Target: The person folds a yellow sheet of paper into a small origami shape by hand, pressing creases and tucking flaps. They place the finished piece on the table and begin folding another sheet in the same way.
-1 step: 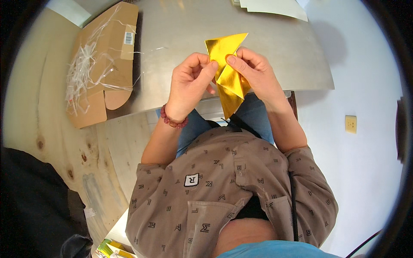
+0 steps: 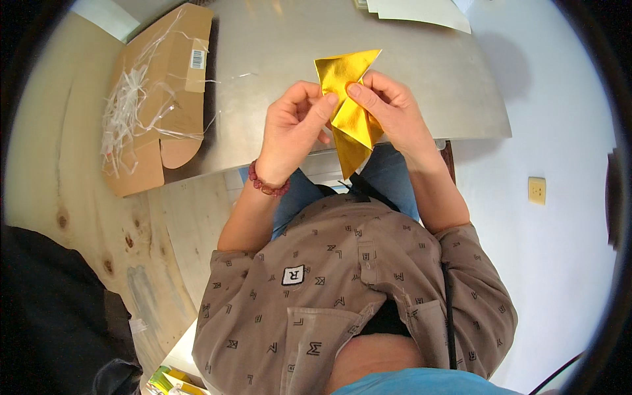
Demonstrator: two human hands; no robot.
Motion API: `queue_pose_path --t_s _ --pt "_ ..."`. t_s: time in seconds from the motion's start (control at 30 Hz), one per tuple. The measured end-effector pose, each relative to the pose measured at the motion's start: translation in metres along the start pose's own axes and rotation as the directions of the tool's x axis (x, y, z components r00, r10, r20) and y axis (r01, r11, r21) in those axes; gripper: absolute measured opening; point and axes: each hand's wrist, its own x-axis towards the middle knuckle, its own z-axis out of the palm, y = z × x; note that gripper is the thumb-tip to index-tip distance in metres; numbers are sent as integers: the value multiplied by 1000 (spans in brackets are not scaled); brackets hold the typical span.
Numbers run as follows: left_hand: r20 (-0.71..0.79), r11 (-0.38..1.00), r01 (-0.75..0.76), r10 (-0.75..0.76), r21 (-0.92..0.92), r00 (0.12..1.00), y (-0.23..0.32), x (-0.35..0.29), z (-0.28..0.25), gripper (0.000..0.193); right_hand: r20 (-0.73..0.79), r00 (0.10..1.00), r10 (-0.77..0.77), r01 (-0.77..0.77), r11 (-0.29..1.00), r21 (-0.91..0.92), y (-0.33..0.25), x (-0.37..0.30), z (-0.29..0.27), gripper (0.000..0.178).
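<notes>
Between my two hands is a folded sheet of shiny gold paper (image 2: pixel 353 122), with one pointed end up over the table and another hanging down toward my lap. My left hand (image 2: pixel 300 121) pinches its left edge, thumb on the front face and fingers curled behind. From the right, my right hand (image 2: pixel 391 108) grips it with the thumb pressed flat near the middle creases. The fingertips behind the paper are partly hidden. A beaded dark red bracelet (image 2: pixel 268 187) circles my left wrist.
On the left of the metal table (image 2: pixel 276 46) lies a brown cardboard box (image 2: pixel 181 118), with a tangle of clear plastic strands (image 2: pixel 128 99) over it. White sheets (image 2: pixel 421 13) lie at the far edge. A wall socket (image 2: pixel 536 190) is at right, black cloth (image 2: pixel 52 309) at lower left.
The gold paper has shifted very slightly, its lower tip rising a little. My left hand has moved slightly to the right; both hands keep their hold.
</notes>
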Motion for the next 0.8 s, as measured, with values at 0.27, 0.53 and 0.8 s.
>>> queue_pose_path --t_s 0.27,0.53,0.8 --pt "1 981 -149 150 127 989 -7 16 5 24 5 999 -54 55 997 -48 1 17 -11 23" --pt "-89 987 -134 141 88 986 -7 47 3 24 71 991 116 -114 993 -44 -3 18 -22 16" --pt "-116 985 -164 169 50 979 1 94 -9 24 178 978 106 -93 992 -82 -6 72 -37 15"
